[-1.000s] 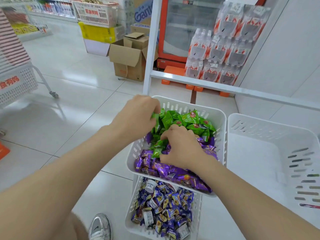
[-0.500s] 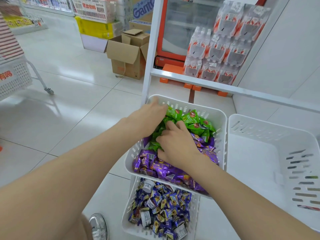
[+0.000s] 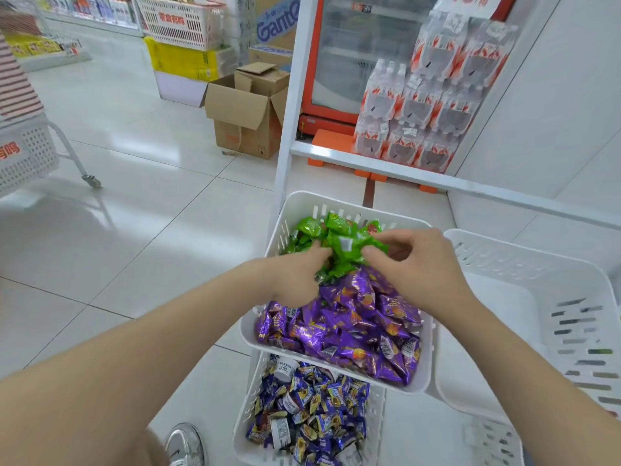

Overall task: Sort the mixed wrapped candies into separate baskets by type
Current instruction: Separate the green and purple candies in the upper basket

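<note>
Green candies [image 3: 340, 260] — bunch gripped btw. my left hand [image 3: 295, 280] & right hand [image 3: 416, 264], fingers of both curled into the wrappers, held just over far end of upper basket [image 3: 336, 203]. Purple candies [image 3: 353, 324] — near end, same basket. Blue candies [image 3: 309, 408] in lower basket [image 3: 247, 405], underneath. Side basket [image 3: 504, 260] just beside, at right.

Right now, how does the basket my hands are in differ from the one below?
The top basket holds green candies and purple candies; the bottom basket holds blue candies. Left hand and right hand reach into the top basket, not the bottom basket. Both are white slotted plastic.
</note>
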{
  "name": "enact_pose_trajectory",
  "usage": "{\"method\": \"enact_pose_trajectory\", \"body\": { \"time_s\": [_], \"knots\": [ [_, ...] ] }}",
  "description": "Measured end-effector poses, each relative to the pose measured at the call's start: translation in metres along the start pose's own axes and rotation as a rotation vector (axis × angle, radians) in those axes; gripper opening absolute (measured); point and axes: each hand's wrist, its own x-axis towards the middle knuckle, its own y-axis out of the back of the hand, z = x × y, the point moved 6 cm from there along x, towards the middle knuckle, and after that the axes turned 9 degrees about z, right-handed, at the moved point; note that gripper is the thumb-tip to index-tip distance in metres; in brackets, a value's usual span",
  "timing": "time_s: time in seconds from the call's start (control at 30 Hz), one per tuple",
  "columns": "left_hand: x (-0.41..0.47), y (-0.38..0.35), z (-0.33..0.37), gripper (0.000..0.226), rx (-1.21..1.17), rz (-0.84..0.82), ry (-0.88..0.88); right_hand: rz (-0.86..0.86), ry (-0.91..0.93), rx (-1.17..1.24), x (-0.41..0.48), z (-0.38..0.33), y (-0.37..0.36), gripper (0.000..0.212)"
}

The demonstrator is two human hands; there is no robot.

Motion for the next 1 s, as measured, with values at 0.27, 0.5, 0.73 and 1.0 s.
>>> {"method": "enact_pose_trajectory", "body": {
  "time_s": [0.27,0.5,0.73,1.0],
  "knots": [
    [0.009,-0.011,-0.005,0.06,0.178,0.046,-0.071,-0.053,0.263,-0.645,0.008,0.011,-0.03,0.039],
    [-0.009,0.025,-0.015,0.015,0.292,0.472,-0.094,-0.308,0.209,-0.501,0.0,0.013,-0.043,0.061],
    [-0.003,-0.007,-0.007,0.04,0.365,0.187,-0.215,-0.229,0.272,-0.568,-0.01,0.007,-0.04,0.065],
    [-0.025,-0.025,-0.015,0.058,0.576,-0.249,-0.164,-0.277,0.581,-0.288,-0.033,-0.027,-0.066,0.026]
  ]
}}
